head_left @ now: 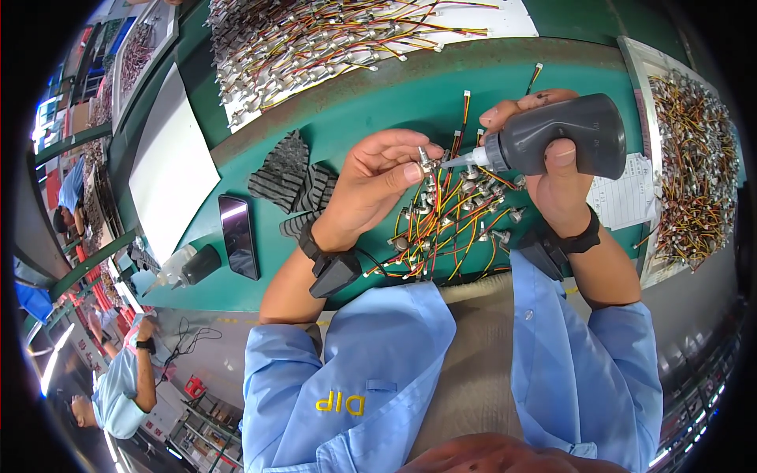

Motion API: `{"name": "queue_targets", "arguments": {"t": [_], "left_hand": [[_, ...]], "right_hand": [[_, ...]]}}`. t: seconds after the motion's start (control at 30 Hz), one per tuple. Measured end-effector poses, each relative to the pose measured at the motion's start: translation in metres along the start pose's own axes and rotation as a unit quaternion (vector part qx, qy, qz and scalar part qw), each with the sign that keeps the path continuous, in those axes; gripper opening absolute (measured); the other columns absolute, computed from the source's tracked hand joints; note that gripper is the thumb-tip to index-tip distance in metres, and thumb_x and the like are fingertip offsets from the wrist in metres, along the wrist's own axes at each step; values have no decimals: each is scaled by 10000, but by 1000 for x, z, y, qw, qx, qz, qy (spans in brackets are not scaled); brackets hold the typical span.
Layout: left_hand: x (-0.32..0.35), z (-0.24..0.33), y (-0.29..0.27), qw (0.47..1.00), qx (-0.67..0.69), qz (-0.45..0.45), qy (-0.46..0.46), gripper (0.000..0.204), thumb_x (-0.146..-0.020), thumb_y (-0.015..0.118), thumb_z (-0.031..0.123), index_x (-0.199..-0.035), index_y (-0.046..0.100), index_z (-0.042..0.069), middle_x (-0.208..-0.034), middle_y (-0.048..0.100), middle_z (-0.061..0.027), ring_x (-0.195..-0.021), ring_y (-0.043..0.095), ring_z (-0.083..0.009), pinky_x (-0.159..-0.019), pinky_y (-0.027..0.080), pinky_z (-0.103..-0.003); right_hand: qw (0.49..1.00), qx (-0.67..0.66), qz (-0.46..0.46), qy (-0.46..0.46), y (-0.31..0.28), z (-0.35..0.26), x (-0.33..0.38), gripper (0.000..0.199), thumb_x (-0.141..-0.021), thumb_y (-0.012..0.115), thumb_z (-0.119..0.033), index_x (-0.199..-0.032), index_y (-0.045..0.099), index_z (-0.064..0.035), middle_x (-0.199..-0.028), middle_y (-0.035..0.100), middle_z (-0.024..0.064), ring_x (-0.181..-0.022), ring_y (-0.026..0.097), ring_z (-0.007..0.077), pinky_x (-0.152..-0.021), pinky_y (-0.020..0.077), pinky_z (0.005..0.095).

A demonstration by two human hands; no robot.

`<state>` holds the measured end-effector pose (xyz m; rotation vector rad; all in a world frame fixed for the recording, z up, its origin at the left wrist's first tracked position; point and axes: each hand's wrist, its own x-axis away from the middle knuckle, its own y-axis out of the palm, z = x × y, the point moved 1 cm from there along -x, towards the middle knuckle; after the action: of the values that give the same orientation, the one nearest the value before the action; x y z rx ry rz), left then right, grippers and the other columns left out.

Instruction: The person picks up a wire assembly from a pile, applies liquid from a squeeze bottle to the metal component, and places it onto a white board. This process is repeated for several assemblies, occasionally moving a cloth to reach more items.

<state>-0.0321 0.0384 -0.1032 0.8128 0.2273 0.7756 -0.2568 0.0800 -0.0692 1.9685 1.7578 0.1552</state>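
Between the thumb and fingers of my left hand [364,183] is a potentiometer [426,162], its metal shaft pointing up. My right hand [561,197] grips a dark grey squeeze bottle [587,130] tilted on its side. The bottle's thin, pale nozzle [459,161] points left, its tip at or very near the potentiometer; whether they touch I cannot tell. Below and between my hands, more potentiometers with red, yellow and black wires lie in a loose pile [441,225] on the green table mat [347,118].
A phone [239,236] and striped grey cloth [285,175] lie left, near two small bottles [200,264] and a white sheet [169,169]. Many wired parts cover a white board [512,20] at the back. A pale-rimmed tray [640,75] of them stands right, beside written paper [623,197].
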Motion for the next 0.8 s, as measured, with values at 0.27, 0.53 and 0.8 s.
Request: {"name": "queue_targets", "arguments": {"t": [0.27,0.53,0.8], "left_hand": [[0,1,0,1000,1,3,-5,318,-899,597,-22,-1213,571,24,-1157,654,-134,-1073,617,-165,-950,473,-316],[0,2,2,1000,5,1,-3,319,-896,595,-25,-1210,574,31,-1154,654,-131,-1067,618,-167,-958,468,-320],[0,18,-5,999,25,26,33,275,-882,613,-15,-1149,593,46,-1032,670,-97,-1055,620,-208,-963,470,-354]], "right_hand": [[1000,-4,2,-1,0,1,0,486,-867,679,-390,-1098,505,0,-955,671,220,-950,660,296,-930,488,448],[1000,19,-5,-2,-2,1,-2,490,-885,645,-411,-1121,489,-10,-971,654,210,-951,644,291,-896,497,434],[980,-157,94,72,-28,-19,-21,469,-971,498,-440,-1166,482,-14,-1077,602,166,-837,590,219,-795,490,345]]}}
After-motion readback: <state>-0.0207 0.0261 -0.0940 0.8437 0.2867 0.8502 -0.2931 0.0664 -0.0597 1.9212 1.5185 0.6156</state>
